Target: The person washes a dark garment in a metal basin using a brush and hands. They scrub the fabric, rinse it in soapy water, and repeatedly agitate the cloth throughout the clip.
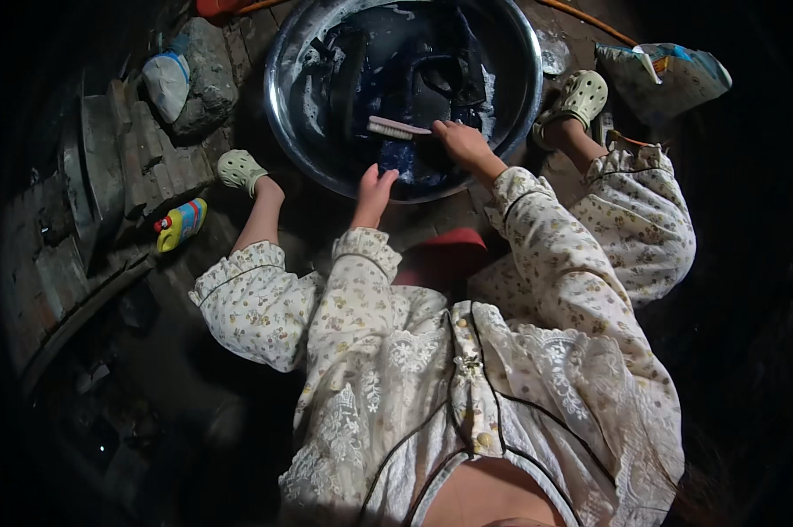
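On the far left is a rough pile of flat pieces [54, 285]. A small white and blue bag [166, 85] leans on a big grey stone [210, 83]. Below them is a yellow bottle [182, 225] with a red cap, and it is tipped to one side. Next comes a pale shoe with holes [240, 171] on the person's left foot.

In the middle is a big, round, shiny metal tub [279, 101]. Dark blue cloth [398, 156] lies in it, wet, with some white suds [311, 105] by its edge. The left hand [373, 200] is at the near side of the tub, with its fingers by the near end of the cloth. I can't tell if they grip it. The brush [398, 128] is over the cloth, with its white bristles down. I can't tell if they touch. The right hand [468, 147] has its fingers closed on the right end of the brush's pink handle. A red thing [454, 255] shows below, between the person's legs.

To the right of the tub is the other pale shoe [581, 97]. Last is a pale, shiny bag [669, 83], near an orange hose [590, 22].
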Action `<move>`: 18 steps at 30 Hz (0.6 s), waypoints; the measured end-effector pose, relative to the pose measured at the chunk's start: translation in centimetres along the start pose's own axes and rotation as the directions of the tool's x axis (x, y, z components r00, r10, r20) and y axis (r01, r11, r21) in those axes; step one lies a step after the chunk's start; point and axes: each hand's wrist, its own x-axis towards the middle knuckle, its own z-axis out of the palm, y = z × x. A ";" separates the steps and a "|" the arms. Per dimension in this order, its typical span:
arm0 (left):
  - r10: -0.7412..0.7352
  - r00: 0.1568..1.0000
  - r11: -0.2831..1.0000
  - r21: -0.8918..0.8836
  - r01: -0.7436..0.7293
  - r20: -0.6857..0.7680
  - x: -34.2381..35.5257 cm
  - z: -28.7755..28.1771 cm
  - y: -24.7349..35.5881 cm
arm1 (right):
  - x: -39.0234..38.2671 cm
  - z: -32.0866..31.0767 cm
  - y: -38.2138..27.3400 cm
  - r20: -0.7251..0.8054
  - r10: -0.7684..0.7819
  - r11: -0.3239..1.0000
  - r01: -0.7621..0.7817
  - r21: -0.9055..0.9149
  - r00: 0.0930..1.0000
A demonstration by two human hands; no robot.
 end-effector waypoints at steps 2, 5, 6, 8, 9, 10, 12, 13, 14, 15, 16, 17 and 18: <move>-0.066 0.996 0.996 -0.062 0.070 0.066 -0.7 -2.3 2.0 | -1.3 -3.2 -3.8 -0.021 0.005 0.998 -0.004 0.070 1.000; -0.078 0.995 0.996 -0.043 0.080 0.061 -1.6 -4.3 5.1 | -3.6 -6.7 -9.5 -0.162 -0.031 0.975 0.066 0.214 0.986; -0.063 0.998 0.997 0.042 0.063 0.009 -2.4 -4.5 6.5 | -4.3 -6.2 -10.7 -0.202 -0.074 0.944 0.134 0.301 0.977; -0.101 0.994 0.973 0.205 0.107 -0.039 -3.4 -5.1 9.1 | -5.9 -5.1 -12.8 -0.183 -0.043 0.951 0.097 0.294 0.982; -0.083 0.996 0.963 0.256 0.084 -0.018 -3.9 -5.3 10.4 | -5.6 -4.3 -11.6 -0.196 -0.008 0.977 0.050 0.209 0.981; -0.020 1.000 0.921 0.389 0.016 0.006 -4.4 -5.7 11.7 | -4.6 -3.2 -9.6 -0.213 0.025 0.992 0.002 0.129 0.977; -0.009 0.994 0.901 0.433 -0.039 0.108 -3.5 -7.8 12.0 | -3.1 -2.6 -5.9 -0.313 0.138 0.990 -0.129 0.049 0.940; -0.019 0.991 0.925 0.379 -0.032 0.132 -3.1 -8.2 12.0 | -2.6 -3.7 -5.6 -0.250 0.193 0.979 -0.203 -0.012 0.949; -0.044 0.984 0.956 0.294 -0.007 0.170 -3.1 -8.5 12.1 | -3.0 -4.5 -5.9 -0.236 0.196 0.980 -0.180 0.088 0.952; -0.086 0.984 0.939 0.343 0.028 0.156 -3.9 -8.7 13.3 | -3.6 -5.6 -8.0 -0.219 0.200 0.965 -0.154 0.211 0.955; -0.117 0.980 0.925 0.376 0.049 0.161 -3.7 -8.6 13.5 | -4.2 -5.2 -9.8 -0.313 0.175 0.933 -0.056 0.355 0.934; -0.147 0.975 0.910 0.409 0.069 0.164 -3.5 -8.5 13.7 | -5.1 -4.7 -12.1 -0.499 0.014 0.924 0.180 0.339 0.867; -0.225 0.967 0.882 0.445 0.151 0.118 -4.6 -8.4 14.5 | -5.9 -4.6 -14.7 -0.356 0.009 0.906 0.143 0.399 0.934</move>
